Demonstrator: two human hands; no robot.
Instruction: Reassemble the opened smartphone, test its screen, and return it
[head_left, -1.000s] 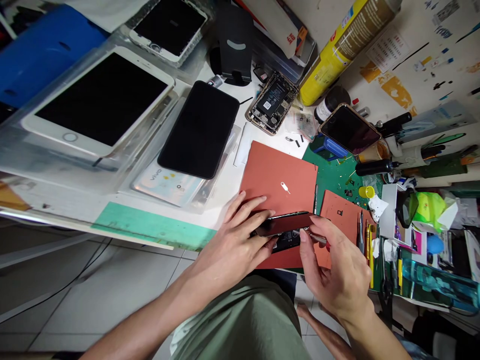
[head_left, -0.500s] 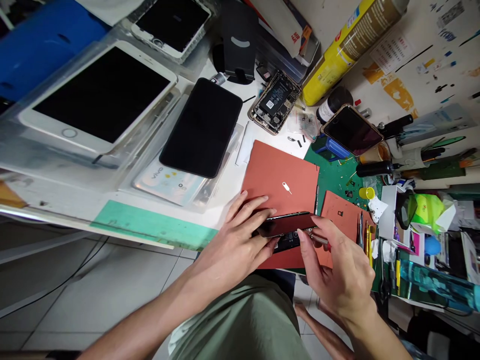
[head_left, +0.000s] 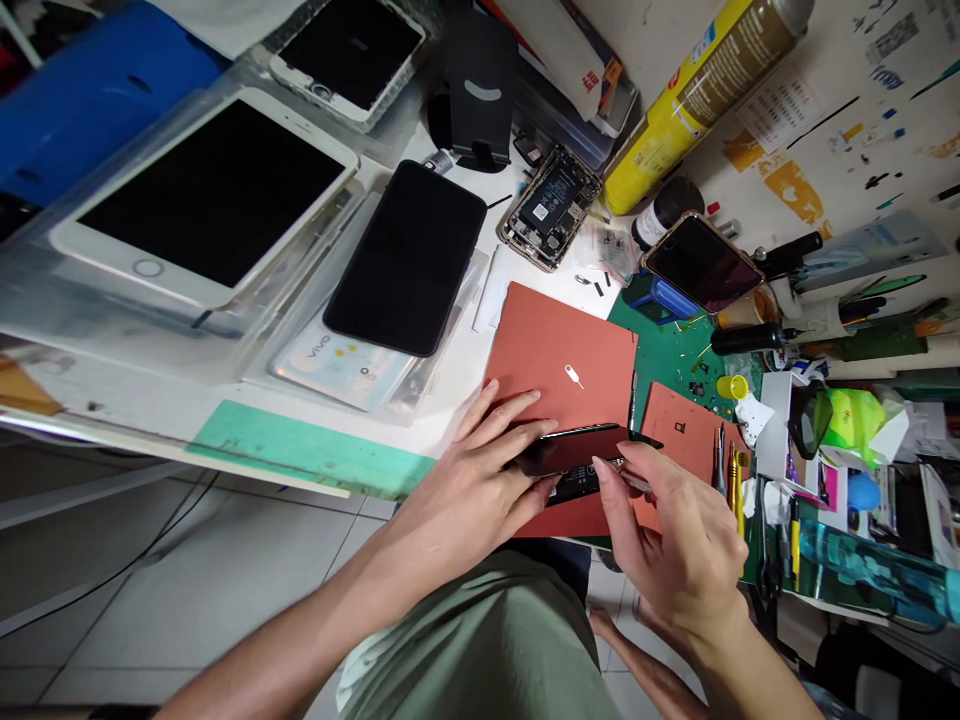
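Observation:
An opened phone (head_left: 574, 450) lies at the near edge of a reddish-brown mat (head_left: 559, 340), its dark screen part tilted up over the body with the battery. My left hand (head_left: 487, 470) grips its left end, thumb at the lower edge and fingers along the top. At the phone's right end, my right hand (head_left: 675, 520) pinches a small thin tool, mostly hidden by the fingers, at the gap between screen and body. A SIM pin (head_left: 574, 376) rests on the mat above the phone.
Left of the mat are a black phone (head_left: 407, 258) and a white tablet (head_left: 210, 200). Behind stands an opened phone (head_left: 550, 208). A yellow can (head_left: 697, 100) leans at the back. Screwdrivers (head_left: 732, 470) and a second reddish-brown mat (head_left: 686, 430) lie to the right.
The thumb and forefinger of my right hand have shifted slightly left, and a dark slim end now shows above that hand. My left hand keeps its grip on the phone.

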